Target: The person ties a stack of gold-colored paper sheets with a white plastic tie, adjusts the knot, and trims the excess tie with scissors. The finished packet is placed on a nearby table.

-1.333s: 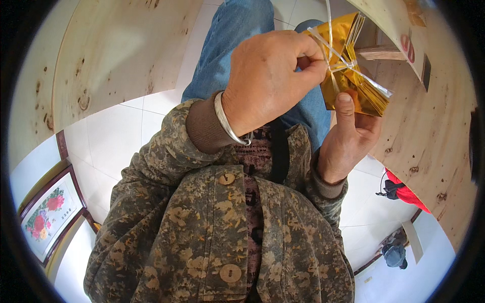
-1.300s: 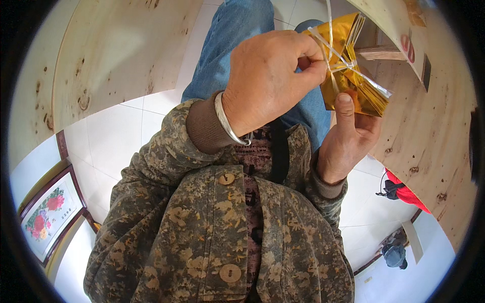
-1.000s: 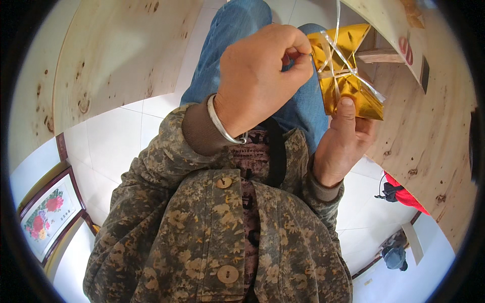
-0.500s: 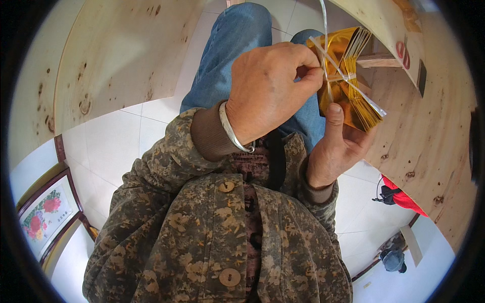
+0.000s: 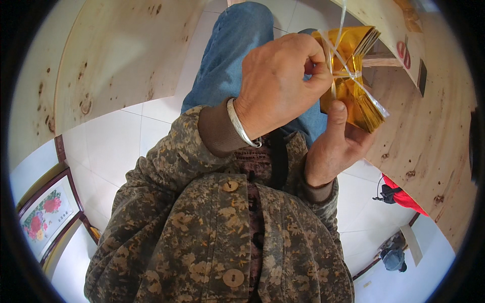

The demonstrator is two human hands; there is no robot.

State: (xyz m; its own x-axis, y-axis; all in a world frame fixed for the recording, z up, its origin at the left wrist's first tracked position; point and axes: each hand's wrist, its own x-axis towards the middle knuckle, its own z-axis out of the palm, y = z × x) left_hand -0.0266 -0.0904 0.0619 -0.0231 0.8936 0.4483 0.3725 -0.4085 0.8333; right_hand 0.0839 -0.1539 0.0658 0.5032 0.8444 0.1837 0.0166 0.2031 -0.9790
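A fanned bundle of gold foil paper (image 5: 349, 94), pinched in at its middle, is at the upper right. Clear plastic string (image 5: 343, 17) crosses and wraps around its waist, with one strand running up out of view. My right hand (image 5: 336, 144) supports the bundle from the near side, thumb on its face and fingers behind. My left hand (image 5: 283, 76), with a silver bracelet at the wrist, is closed in a pinch against the bundle's left side, at the string. The pinching fingertips partly cover the string there.
To the right is a wooden tabletop (image 5: 404, 136) with an upright board holding red-handled scissors (image 5: 403, 52). Another wooden panel (image 5: 116, 50) stands at the left. A red and black item (image 5: 401, 196) shows beyond the table edge. At lower left is a framed flower picture (image 5: 50, 214).
My left hand has moved slightly right and up, still pinching at the string. The upward strand now slants to the right, and the bundle has turned a little.
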